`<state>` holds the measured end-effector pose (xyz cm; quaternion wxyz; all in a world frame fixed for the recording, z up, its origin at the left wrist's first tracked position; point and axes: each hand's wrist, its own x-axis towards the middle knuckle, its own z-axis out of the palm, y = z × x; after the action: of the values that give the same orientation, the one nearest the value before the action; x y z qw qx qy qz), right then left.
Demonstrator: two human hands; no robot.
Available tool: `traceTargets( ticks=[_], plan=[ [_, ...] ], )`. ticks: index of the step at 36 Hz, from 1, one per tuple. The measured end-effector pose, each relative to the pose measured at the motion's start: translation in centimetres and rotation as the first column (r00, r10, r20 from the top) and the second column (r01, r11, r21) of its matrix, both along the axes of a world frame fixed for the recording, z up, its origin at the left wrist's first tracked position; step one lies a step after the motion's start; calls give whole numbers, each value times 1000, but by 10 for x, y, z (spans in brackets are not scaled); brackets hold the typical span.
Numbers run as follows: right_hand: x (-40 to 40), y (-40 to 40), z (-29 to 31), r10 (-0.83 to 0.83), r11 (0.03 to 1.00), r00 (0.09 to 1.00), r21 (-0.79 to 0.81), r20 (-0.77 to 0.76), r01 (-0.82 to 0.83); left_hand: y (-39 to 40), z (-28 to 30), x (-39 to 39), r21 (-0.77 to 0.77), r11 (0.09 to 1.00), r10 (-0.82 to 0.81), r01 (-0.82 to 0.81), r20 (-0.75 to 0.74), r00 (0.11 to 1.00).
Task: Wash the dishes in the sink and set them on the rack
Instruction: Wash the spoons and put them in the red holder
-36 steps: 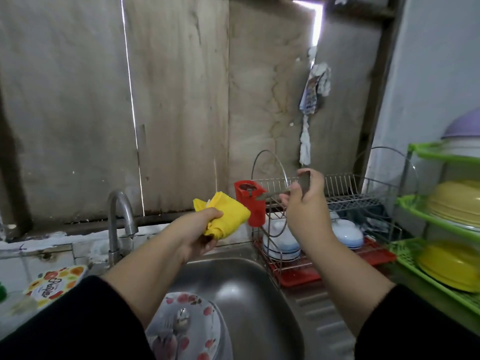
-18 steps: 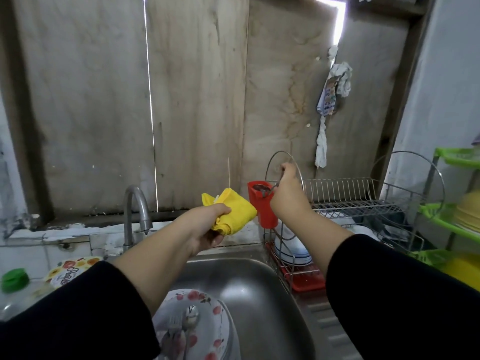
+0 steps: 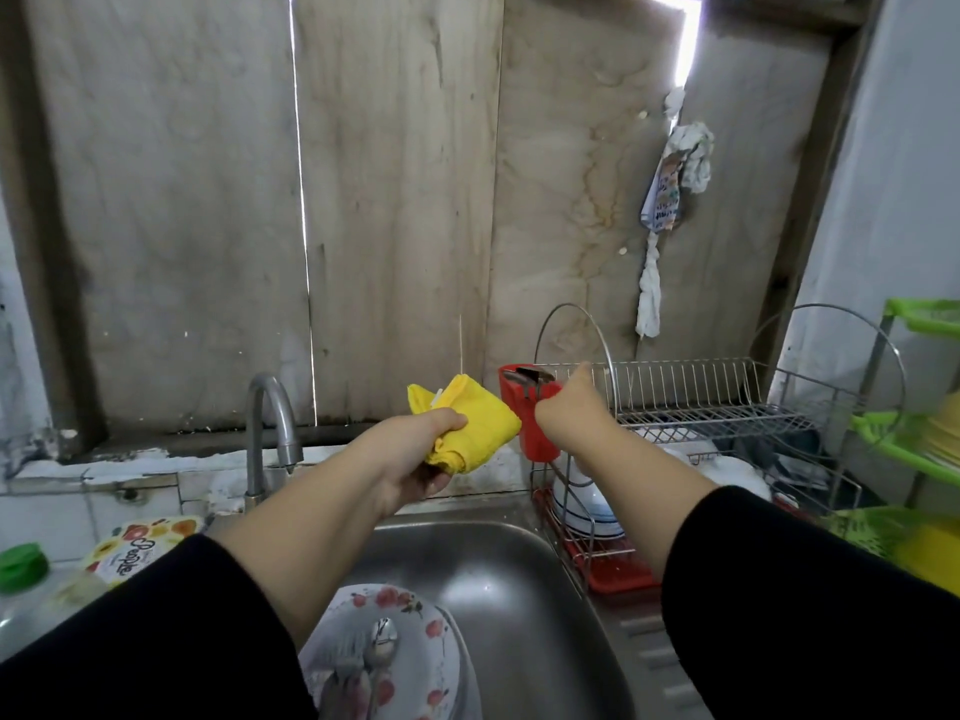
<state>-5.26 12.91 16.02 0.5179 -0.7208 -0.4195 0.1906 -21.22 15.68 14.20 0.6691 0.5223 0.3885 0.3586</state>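
Observation:
My left hand [image 3: 410, 465] grips a folded yellow cloth [image 3: 475, 423] above the back of the steel sink [image 3: 524, 584]. My right hand [image 3: 569, 413] is against the red utensil cup [image 3: 527, 433] hung on the left end of the wire dish rack [image 3: 696, 402]. A metal utensil [image 3: 527, 377] lies in the cup's mouth. My fingertips are hidden behind the hand, so I cannot tell whether they hold the utensil. In the sink's near left corner lies a flower-patterned plate [image 3: 431, 662] with a spoon [image 3: 382, 641] and a fork on it.
White bowls [image 3: 584, 506] stand on the rack's lower tier over a red drip tray [image 3: 618, 574]. The faucet [image 3: 270, 413] rises left of the sink. A green shelf [image 3: 904, 444] with yellow dishes is at the right. A green-capped bottle [image 3: 21, 566] and a printed tub [image 3: 137, 550] sit at the left.
My right hand carried the utensil left from above the rack to the red cup and lowered it in. The left hand kept holding the cloth. The view shifted left.

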Motion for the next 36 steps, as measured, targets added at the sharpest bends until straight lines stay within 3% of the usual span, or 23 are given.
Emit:
traceTargets(
  ticks=[6, 9, 12, 14, 16, 18, 22, 28, 31, 36],
  plan=[
    [-19, -11, -35, -10, 985, 1000, 171, -23, 14, -2, -15, -3, 78, 997, 24, -22, -23, 999],
    [-33, -24, -55, 88, 972, 977, 230, -195, -42, -3, -25, -6, 156, 988, 19, -11, -50, 999],
    [-46, -28, -71, 215, 966, 798, 245, -563, -87, -7, -36, -8, 224, 973, 60, -47, -50, 997],
    [-51, -30, -79, 289, 955, 589, 274, -755, -116, -12, -43, -10, 269, 960, 95, -80, -41, 995],
    [-55, -33, -85, 331, 943, 408, 303, -851, -135, -16, -52, -11, 323, 941, 132, -105, -63, 989],
    [-56, -34, -92, 347, 937, 290, 318, -892, -144, -19, -64, -14, 386, 917, 163, -98, -140, 977],
    [-56, -33, -112, 326, 938, 241, 281, -914, -205, -24, -88, -22, 410, 907, 214, -95, -254, 943],
    [-47, -24, -154, 278, 948, 46, 266, -960, -176, -12, -132, -34, 313, 939, 262, -139, -394, 881],
    [-44, -18, -171, 246, 965, 11, 244, -969, -91, 1, -163, -41, 325, 923, 351, -206, -489, 798],
    [-42, -9, -192, 254, 966, -4, 254, -967, -57, 1, -210, -50, 316, 943, 313, -106, -730, 607]
  ],
)
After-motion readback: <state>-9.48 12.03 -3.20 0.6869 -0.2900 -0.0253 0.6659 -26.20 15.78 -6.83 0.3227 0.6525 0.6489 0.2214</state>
